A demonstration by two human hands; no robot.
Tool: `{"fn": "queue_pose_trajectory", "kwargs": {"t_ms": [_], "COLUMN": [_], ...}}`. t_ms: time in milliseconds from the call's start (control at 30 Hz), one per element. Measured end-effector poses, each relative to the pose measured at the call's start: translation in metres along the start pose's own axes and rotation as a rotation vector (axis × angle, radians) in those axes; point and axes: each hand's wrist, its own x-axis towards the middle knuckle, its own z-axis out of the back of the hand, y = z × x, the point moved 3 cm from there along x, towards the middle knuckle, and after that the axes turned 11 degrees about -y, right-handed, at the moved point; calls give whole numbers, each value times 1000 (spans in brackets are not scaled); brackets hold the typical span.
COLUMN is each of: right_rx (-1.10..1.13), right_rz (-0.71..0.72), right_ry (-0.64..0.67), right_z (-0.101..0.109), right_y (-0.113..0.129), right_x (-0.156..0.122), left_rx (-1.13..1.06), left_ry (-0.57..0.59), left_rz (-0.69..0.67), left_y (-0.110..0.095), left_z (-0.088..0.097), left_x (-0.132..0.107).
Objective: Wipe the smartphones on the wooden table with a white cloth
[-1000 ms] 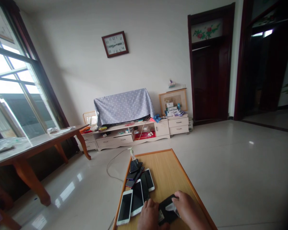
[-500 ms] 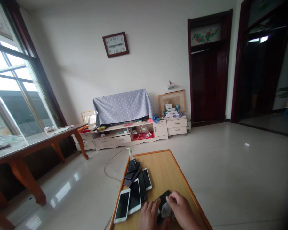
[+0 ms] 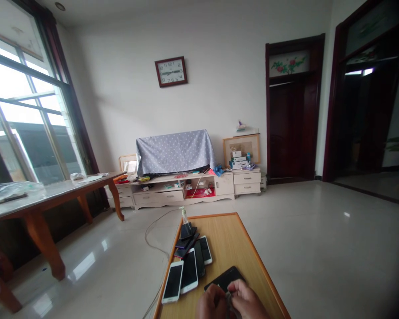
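A black phone (image 3: 225,278) lies flat on the small wooden table (image 3: 234,241), just beyond my hands. At the bottom edge, my left hand (image 3: 211,305) and my right hand (image 3: 248,302) are curled close together. Between their fingers is a small pale cloth or wipe (image 3: 228,300), pinched by both. Neither hand is touching the black phone. To the left, several phones (image 3: 188,265) lie in a row along the table's left side, some white, some dark. A small spray bottle (image 3: 184,215) stands at the table's far left corner.
A long wooden table (image 3: 49,197) stands at the left under the window. A low white cabinet (image 3: 182,188) with a cloth-covered screen is against the far wall. A cable (image 3: 153,230) trails over the tiled floor. Dark doors are at the right.
My hands have come off the black phone and drawn back toward me, bunching the cloth between them. The phone now lies bare on the table. The camera has tilted and shifted.
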Motion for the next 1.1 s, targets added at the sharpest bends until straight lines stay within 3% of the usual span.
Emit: {"fn": "queue_pose_trajectory", "kwargs": {"t_ms": [133,267,433,500,667,733,933,1100], "right_rx": [-88,-190,-227,-218,-191,-159,-191,-302], "right_rz": [37,191,270,260,276,318,317,340], "right_ry": [-92,-261,-136,-124,-187,-276,-422,-434], "right_z": [2,8,-1,-5,0,11,48,47], "right_y": [-6,0,-7,-8,13,23,24,19], "right_x": [7,11,5,-1,-12,-9,21,34], "left_rx": [-55,-140,-234,-321,-501,-417,274,515], "left_ry": [-60,-93,-175,-136,110,103,-97,-96], "left_rz": [-17,-34,-5,41,83,8,-378,-481], "left_y": [-15,-21,-12,-12,-24,-28,-9,14], "left_z": [17,20,11,7,-3,5,49,56], "left_x": [0,2,6,4,-9,-11,-6,-5]}}
